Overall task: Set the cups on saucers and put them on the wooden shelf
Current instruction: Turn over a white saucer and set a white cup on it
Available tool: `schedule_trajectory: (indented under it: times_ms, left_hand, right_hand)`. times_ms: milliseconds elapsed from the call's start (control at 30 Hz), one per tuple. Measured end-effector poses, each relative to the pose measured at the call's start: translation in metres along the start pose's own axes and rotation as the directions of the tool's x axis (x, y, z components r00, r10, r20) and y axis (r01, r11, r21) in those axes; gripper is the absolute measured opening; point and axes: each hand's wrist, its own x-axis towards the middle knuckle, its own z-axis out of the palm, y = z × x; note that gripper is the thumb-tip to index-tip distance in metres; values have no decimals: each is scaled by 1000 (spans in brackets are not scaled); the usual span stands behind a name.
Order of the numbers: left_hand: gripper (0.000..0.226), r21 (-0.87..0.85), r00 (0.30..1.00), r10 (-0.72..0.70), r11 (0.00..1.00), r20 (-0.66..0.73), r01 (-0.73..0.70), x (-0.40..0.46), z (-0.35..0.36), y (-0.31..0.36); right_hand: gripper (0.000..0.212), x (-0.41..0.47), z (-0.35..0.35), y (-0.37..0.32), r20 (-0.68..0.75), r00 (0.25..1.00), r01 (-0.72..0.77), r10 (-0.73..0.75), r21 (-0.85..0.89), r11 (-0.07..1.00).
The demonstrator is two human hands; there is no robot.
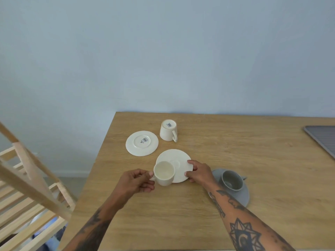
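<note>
A wooden desk (235, 205) stands against a pale blue wall (163, 51), seen from above. Near the middle of the desk, the left hand (137, 182) pinches the handle of an upright cream cup (164, 173), thumb and fingers curled round it. The cup overlaps the near left rim of a cream saucer (178, 160), which lies right side up; whether the cup touches it cannot be told. The right hand (199, 172) grips the saucer's right rim, thumb on top and fingers curled beneath.

Toward the desk's far edge, a second cream cup (167, 131) stands upside down with a barcode label on its base. Just to its left a second saucer (142, 143) lies upside down, also labelled.

Right of the right wrist, a grey cup (232, 180) sits upright on a grey saucer (243, 196). At the desk's right edge lies the corner of a grey tray (324, 136). A pale wooden shelf (27, 187) with slats stands off the desk's left edge.
</note>
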Motion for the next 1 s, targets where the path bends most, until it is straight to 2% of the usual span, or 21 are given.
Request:
schedule_trajectory:
  times_ms: [300,833,933,1000]
  left_hand:
    - [38,139,1000,-9,990,10,7,59,29,26]
    - [41,130,993,-115,986,39,109,67,33,23]
    - [42,249,991,-133,960,14,125,65,32,28]
    - [44,336,993,-108,934,-53,119,64,32,28]
  right_hand:
    - [63,-5,0,3,11,1000,9,-9,4,1000]
    - [64,2,-1,8,16,1000,18,-19,25,1000]
    - [65,2,-1,9,20,999,27,-27,16,1000]
    - [64,1,-1,8,11,999,31,-31,25,999]
